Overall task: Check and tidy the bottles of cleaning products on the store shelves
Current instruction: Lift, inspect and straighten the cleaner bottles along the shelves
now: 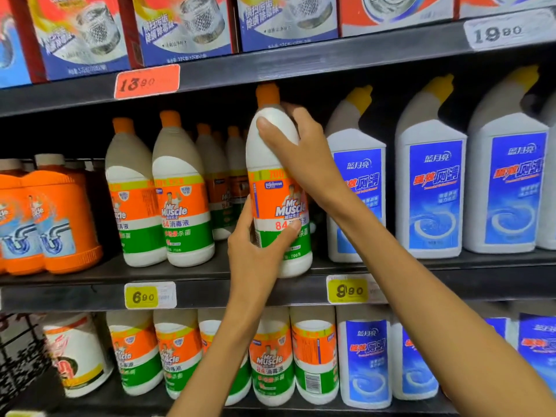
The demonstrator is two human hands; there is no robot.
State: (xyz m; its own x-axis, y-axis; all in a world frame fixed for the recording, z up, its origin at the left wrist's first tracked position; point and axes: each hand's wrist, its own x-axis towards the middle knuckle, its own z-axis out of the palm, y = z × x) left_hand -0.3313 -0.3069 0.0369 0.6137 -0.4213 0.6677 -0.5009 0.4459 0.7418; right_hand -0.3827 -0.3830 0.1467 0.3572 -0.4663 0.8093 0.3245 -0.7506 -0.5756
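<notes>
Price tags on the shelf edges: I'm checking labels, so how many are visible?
4: red tag and white tag on the upper edge; two yellow tags on the middle edge. Arms may hide others.

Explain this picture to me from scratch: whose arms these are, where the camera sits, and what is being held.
No machine here: a person's two bare arms, filmed by one camera worn on the head, looking at store shelves. Both hands grip one white Mr Muscle bottle with an orange cap, at the front edge of the middle shelf. The left hand holds its lower label; the right hand wraps its shoulder. Matching bottles stand to the left, blue-labelled bottles to the right, boxes above.
</notes>
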